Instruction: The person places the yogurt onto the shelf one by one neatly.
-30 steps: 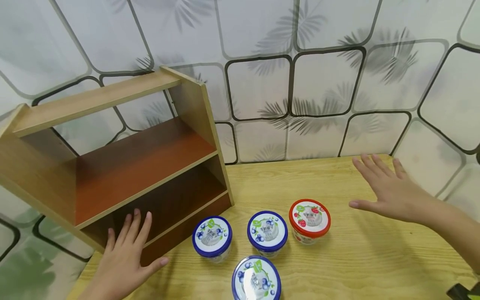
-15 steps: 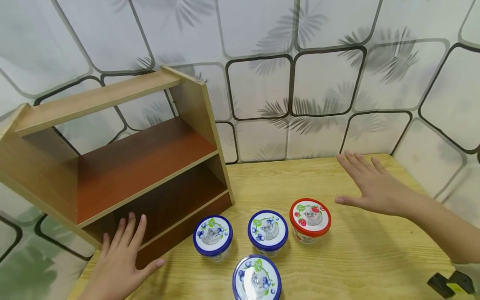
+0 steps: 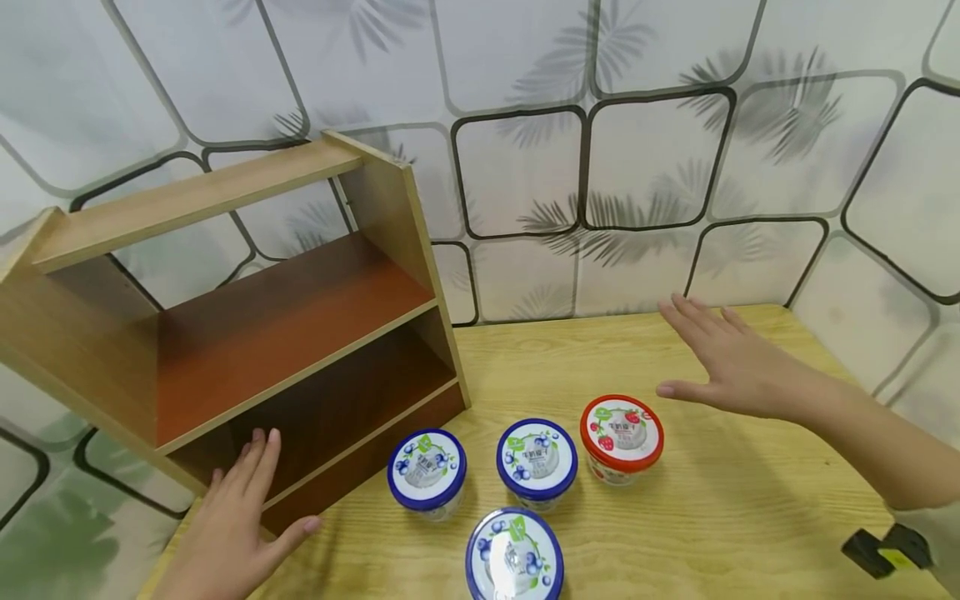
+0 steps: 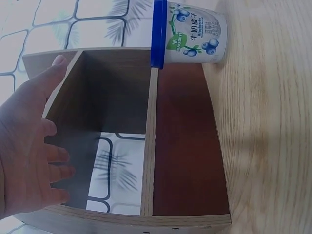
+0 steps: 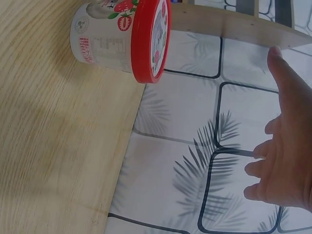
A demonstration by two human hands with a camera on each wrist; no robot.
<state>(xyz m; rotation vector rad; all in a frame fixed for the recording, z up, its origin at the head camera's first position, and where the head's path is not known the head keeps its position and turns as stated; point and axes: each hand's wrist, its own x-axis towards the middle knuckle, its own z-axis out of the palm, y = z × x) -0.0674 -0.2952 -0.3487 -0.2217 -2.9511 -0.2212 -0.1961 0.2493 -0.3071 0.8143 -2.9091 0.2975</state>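
- Left hand (image 3: 232, 525): palm down, fingers extended, thumb spread wide; grip loose, holding nothing. Fingertips stand in front of the lower compartment at the near-left end of the shelf unit; contact with its edge cannot be told.
- Right hand (image 3: 742, 367): raised over the table, fingers extended, thumb well apart from them; grip wide, holding nothing. Thumb tip near the red-lidded cup, with a gap between.
- Red-lidded cup (image 3: 622, 433): strawberry print, upright, rightmost of four. Wood surface runs from it to the table's far and right edges.
- Middle blue-lidded cup (image 3: 537, 460): blueberry print, upright, just beside the red-lidded one; little room between the lids.
- Left blue-lidded cup (image 3: 427, 469): upright, near the shelf unit's front base; a clear gap separates it from the middle one.
- Front blue-lidded cup (image 3: 514, 557): nearest the wearer, its lid glossy with reflected light; spacing from the middle cup's base is hard to judge.
- Shelf unit (image 3: 420, 250): wooden, set at an angle on the left; pale front edges, red-brown boards, backless upper compartment.
- Table (image 3: 750, 517): light wood grain; far edge against the patterned wall covering (image 3: 645, 167).
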